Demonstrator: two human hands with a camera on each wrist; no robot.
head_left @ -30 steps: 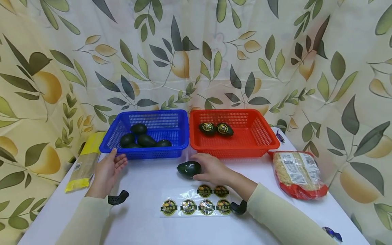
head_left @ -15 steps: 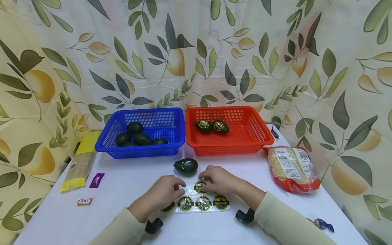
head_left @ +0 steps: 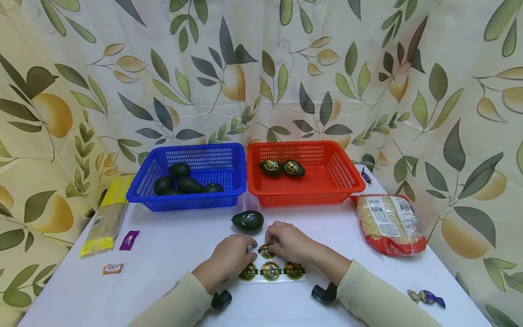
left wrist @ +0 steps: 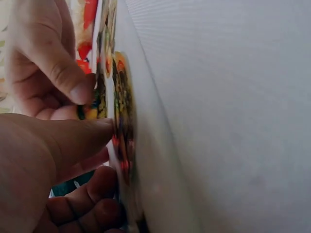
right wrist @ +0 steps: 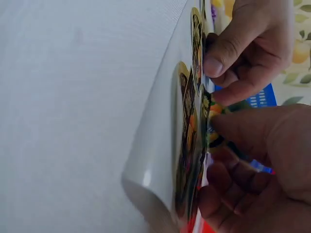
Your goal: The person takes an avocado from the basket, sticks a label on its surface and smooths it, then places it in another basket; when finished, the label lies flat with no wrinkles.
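Observation:
A clear sheet of round black-and-gold stickers lies on the table before me. My left hand holds its left part, thumb on the face and fingers curled by the edge. At the upper row, my right hand pinches at a sticker, whose edge stands up from the sheet in the right wrist view. The sheet bends up off the tabletop there. One dark green avocado lies just beyond both hands. Several avocados sit in the blue basket; two stickered avocados sit in the red basket.
At the left lie a yellow-ended packet, a purple sweet and an orange sweet. A red-edged bag of noodles lies on the right, with wrapped sweets nearer me. A patterned curtain hangs behind the baskets.
The right hand has let go of the avocado and moved down to the stickers. My left hand has come from the blue basket to the sheet and shifted slightly right along it.

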